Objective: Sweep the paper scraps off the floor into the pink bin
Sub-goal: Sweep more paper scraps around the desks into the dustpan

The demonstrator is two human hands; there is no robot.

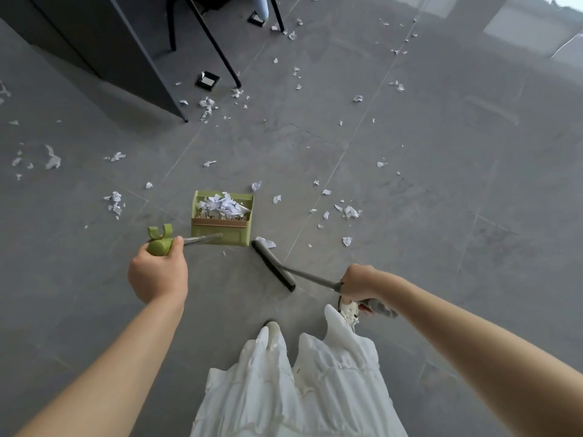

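Meanwhile left hand (157, 275) grips green dustpan (221, 218) handle, right hand (358, 280) grips broom (273, 265); no legible writing.

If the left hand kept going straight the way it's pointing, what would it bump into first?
Probably the green dustpan. The left hand grips the dustpan's handle, and it points up and to the right along that handle toward the pan. Depth is hard to judge from one view.

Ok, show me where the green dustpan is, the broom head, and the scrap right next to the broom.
green dustpan (217, 236): head view, on its green back wall.
broom head (273, 265): head view, middle of the dark bristle bar.
paper scrap (265, 242): head view, centre of the white piece.
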